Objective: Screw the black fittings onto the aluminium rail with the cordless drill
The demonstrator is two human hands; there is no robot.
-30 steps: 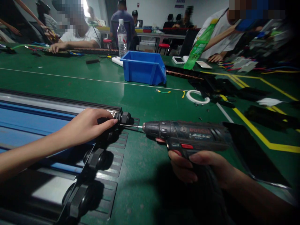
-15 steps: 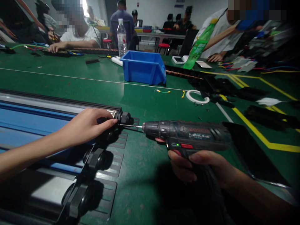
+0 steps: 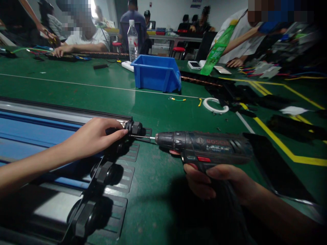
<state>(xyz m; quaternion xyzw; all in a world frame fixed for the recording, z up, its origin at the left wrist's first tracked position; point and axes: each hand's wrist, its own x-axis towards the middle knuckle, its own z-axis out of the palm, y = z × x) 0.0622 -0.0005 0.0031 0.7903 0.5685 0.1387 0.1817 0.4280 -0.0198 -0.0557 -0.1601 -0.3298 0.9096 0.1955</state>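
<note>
My right hand [image 3: 224, 180] is wrapped round the handle of a dark Bosch cordless drill [image 3: 204, 147], with a finger at its red trigger. The drill lies level and points left; its long thin driver bit [image 3: 143, 136] reaches the end of a blue and silver panel assembly [image 3: 33, 136]. At that corner my left hand [image 3: 102, 134] is closed, thumb and fingers pinched beside a black cable gland [image 3: 136, 128] and close to the bit's tip. What the fingertips hold is hidden. More black glands [image 3: 106, 173] and slotted black tabs [image 3: 116, 214] line the panel's end.
A blue bin [image 3: 157, 75], a clear bottle [image 3: 133, 41] and a green bottle [image 3: 218, 49] stand on the green table. A white ring [image 3: 216, 106] lies beyond the drill, a dark glossy tablet-like slab [image 3: 278, 170] at right. Co-workers sit and stand around the far side.
The small green light on the drill has gone out. My hands and the drill are almost still. At the far left, a standing co-worker's hand has moved in over the wires.
</note>
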